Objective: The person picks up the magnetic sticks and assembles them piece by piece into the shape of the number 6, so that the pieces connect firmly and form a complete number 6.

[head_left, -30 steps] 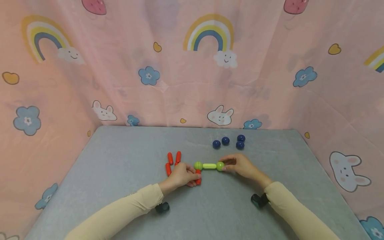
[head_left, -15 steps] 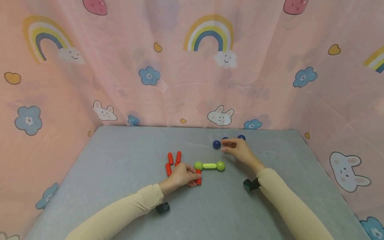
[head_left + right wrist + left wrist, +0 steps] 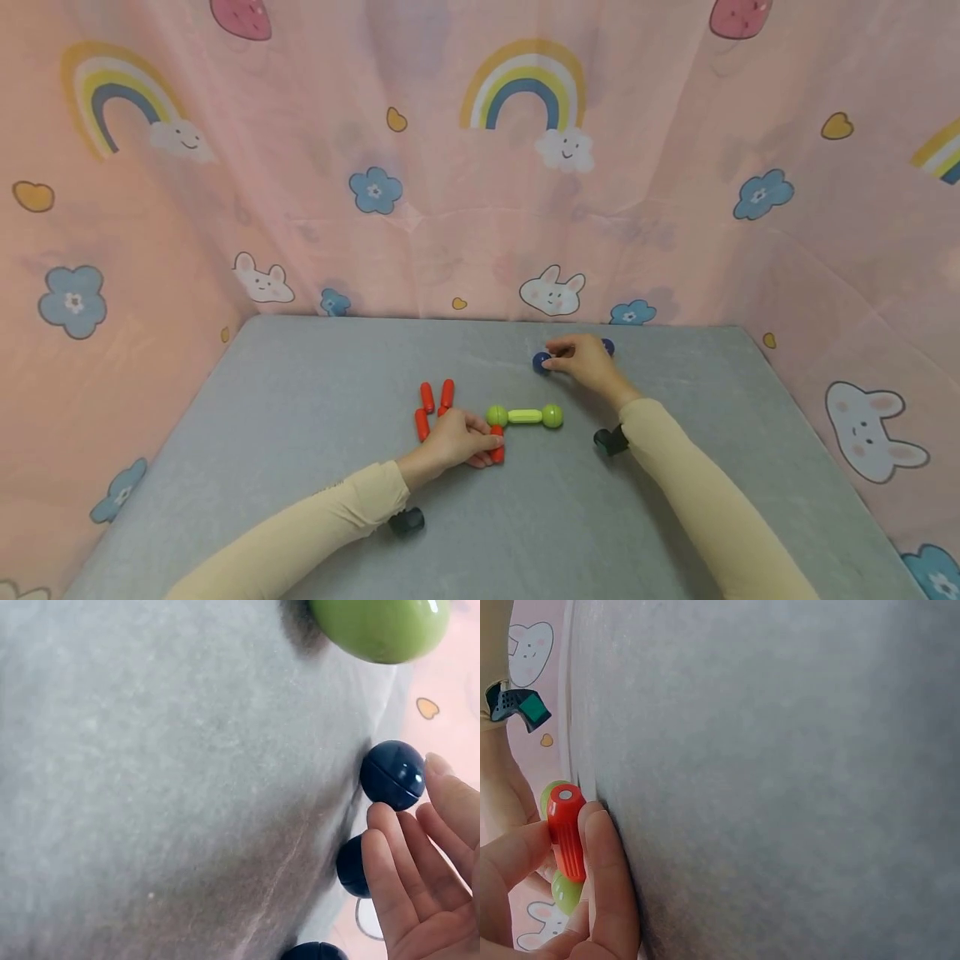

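Observation:
My left hand [image 3: 453, 437] pinches a red magnetic rod [image 3: 568, 840] between thumb and fingers. The rod's far end meets a light green ball [image 3: 497, 416]. From that ball a light green rod [image 3: 525, 416] runs right to a second green ball [image 3: 552, 416]. Farther back, my right hand [image 3: 588, 364] is at the leftmost dark blue ball [image 3: 394, 775]. Its thumb and fingertips stand on either side of that ball, fingers fairly straight. Another blue ball [image 3: 352, 866] is partly covered by the fingers in the right wrist view.
Several red rods [image 3: 427, 397] lie behind and left of my left hand. A further blue ball [image 3: 608, 347] shows beyond my right hand. The grey table [image 3: 322, 367] ends at a pink patterned curtain [image 3: 435, 250]. Dark wrist devices [image 3: 407, 522] hang under both sleeves.
My right hand has left the right-hand green ball and moved back and left to the leftmost blue ball. My left hand keeps its place with the red rod.

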